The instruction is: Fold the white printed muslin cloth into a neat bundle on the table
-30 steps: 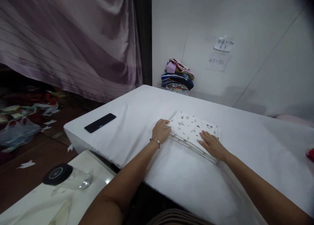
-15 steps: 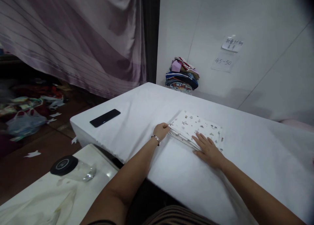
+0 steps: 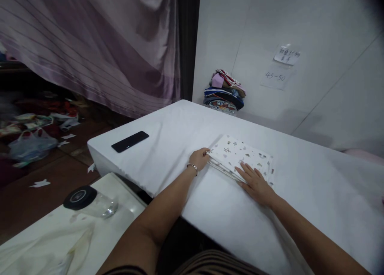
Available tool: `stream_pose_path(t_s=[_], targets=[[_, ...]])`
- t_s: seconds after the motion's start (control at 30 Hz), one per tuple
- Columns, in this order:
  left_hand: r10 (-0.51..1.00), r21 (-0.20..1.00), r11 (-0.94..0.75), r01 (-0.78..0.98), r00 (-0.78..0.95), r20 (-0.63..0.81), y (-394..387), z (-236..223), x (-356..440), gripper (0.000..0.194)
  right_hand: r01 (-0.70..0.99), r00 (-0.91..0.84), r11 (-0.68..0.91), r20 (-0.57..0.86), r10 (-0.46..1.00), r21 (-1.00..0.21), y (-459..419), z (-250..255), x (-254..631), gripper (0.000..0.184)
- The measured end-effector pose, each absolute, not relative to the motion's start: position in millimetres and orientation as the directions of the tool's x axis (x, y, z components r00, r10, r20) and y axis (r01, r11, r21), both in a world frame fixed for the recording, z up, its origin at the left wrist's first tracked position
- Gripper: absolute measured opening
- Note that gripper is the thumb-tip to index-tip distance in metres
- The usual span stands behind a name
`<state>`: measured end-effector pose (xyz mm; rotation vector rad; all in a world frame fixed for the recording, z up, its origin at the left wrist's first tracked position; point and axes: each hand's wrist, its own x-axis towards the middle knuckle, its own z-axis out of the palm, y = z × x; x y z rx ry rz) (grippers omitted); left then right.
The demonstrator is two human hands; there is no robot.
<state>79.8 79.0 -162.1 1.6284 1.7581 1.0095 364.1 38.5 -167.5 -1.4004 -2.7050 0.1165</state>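
A white cloth with small printed figures (image 3: 237,151) lies folded in several layers on the white-covered table (image 3: 186,125). At its left corner, my left hand (image 3: 199,159) is closed, the fingers gripping the cloth's edge. My right hand (image 3: 255,185) rests flat on the near right part of the same cloth, fingers spread. The undersides of the fold and the left fingertips are partly hidden.
Left on the table lies a black phone (image 3: 130,141). A clear jar with a black lid (image 3: 80,198) is on a lower white surface (image 3: 111,183). Behind the table rises a stack of folded fabrics (image 3: 225,92) by the wall. A plastic bag (image 3: 32,147) sits on the floor.
My left fingers have shifted slightly at the cloth's left corner, and the layers along the near edge look closer together. My right hand stays flat on it. The view has moved a little.
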Motion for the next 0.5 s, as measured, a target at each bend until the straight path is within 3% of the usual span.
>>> stream_pose_path(t_s=[0.13,0.2,0.37,0.5], targets=[[0.998,0.963,0.052,0.265,-0.033,-0.045,80.3,-161.8,69.2,0.044,0.816,-0.564,0.559,0.01,0.826,-0.147,39.0,-164.3,364.1,0.055],[0.998,0.976,0.057,0.209,0.025,-0.063,77.6,-161.1,65.3,0.055,0.819,-0.56,0.549,-0.02,0.828,-0.169,39.7,-161.1,365.3,0.057],[0.996,0.856,-0.082,0.511,0.075,0.051,72.5,-165.0,69.3,0.067,0.834,-0.532,0.512,-0.056,0.845,-0.205,46.1,-149.3,357.1,0.06],[0.989,0.727,-0.13,0.674,0.035,0.145,72.5,-169.9,77.3,0.063,0.824,-0.533,0.525,0.023,0.846,-0.212,59.2,-142.7,321.9,0.062]])
